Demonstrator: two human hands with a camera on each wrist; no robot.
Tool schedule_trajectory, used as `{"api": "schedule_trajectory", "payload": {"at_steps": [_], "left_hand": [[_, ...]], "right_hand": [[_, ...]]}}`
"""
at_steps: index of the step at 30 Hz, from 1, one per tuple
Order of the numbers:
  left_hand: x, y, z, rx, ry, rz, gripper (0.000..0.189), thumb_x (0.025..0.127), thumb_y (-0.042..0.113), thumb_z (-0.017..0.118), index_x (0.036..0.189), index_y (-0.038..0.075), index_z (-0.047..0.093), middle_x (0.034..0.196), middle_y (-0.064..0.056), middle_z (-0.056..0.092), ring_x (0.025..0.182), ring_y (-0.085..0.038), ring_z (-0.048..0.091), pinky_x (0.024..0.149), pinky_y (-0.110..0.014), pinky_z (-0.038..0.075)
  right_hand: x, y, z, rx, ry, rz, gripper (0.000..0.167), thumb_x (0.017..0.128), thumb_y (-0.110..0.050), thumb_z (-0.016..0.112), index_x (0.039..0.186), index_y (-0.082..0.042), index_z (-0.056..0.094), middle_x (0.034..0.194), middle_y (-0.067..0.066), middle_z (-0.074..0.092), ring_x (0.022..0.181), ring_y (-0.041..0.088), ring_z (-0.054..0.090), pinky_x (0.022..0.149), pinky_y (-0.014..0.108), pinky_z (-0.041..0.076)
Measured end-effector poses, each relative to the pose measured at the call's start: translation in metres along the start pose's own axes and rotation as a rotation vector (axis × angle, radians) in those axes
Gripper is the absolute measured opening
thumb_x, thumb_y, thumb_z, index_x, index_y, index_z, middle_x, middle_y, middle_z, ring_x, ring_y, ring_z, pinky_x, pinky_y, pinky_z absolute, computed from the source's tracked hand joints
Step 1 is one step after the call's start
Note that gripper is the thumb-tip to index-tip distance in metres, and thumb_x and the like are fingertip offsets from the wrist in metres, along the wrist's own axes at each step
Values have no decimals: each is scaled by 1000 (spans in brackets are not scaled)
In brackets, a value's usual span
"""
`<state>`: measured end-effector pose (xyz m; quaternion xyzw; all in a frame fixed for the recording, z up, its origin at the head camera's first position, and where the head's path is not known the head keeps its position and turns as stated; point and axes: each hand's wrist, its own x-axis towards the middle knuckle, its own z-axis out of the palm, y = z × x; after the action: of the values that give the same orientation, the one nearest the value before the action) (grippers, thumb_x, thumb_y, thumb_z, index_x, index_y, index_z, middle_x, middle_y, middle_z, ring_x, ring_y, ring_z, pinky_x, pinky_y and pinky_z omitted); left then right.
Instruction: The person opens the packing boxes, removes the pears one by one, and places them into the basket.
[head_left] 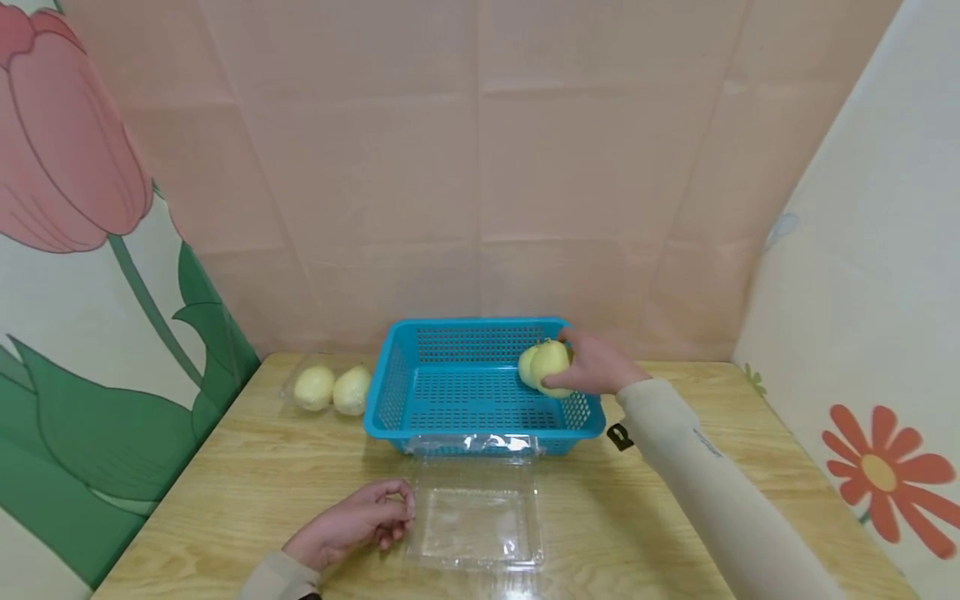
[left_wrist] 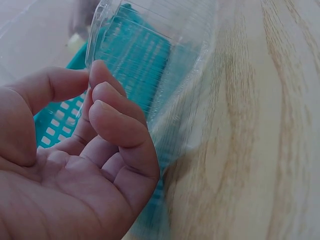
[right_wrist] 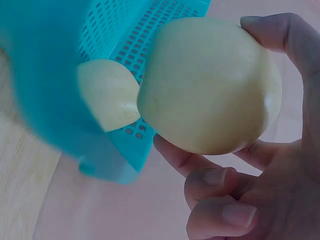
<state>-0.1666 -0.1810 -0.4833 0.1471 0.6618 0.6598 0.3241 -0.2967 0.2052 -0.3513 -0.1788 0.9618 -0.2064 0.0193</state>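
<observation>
My right hand [head_left: 600, 364] holds a round, smooth, pale yellow fruit [right_wrist: 210, 85] between thumb and fingers, over the right end of a blue plastic basket [head_left: 375, 417]. Another pale yellow fruit [right_wrist: 107, 92] lies in the basket, partly behind the held one in the head view. In front of the basket stands a clear plastic clamshell box [head_left: 476, 525] with its lid up against the basket's front. At the box's left side, my left hand [head_left: 360, 517] pinches the clear edge between thumb and forefinger; the other fingers are curled. No fruit shows in this box.
Left of the basket, a second clear plastic box [head_left: 288, 387] holds two pale yellow fruits [head_left: 315, 387]. Everything stands on a wood-grain table [head_left: 247, 467]. A pinkish cloth wall [head_left: 480, 208] rises behind, with flower-printed panels on both sides.
</observation>
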Motion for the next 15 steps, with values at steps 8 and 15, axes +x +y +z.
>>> {"api": "schedule_trajectory", "payload": {"at_steps": [8, 15], "left_hand": [[0, 1, 0, -3, 3, -20, 6, 97, 12, 56, 100, 8, 54, 86, -2, 63, 67, -8, 51, 56, -19, 43], [-1, 3, 1, -11, 9, -29, 7, 97, 12, 55, 101, 7, 54, 87, -2, 62, 68, -9, 51, 57, -19, 44]], "right_hand": [[18, -11, 7, -56, -43, 47, 77, 72, -46, 80, 130, -5, 51, 98, 7, 63, 77, 23, 56, 61, 33, 46], [30, -13, 11, -107, -93, 79, 77, 71, -46, 81, 128, -3, 51, 103, 9, 63, 79, 24, 56, 63, 33, 47]]}}
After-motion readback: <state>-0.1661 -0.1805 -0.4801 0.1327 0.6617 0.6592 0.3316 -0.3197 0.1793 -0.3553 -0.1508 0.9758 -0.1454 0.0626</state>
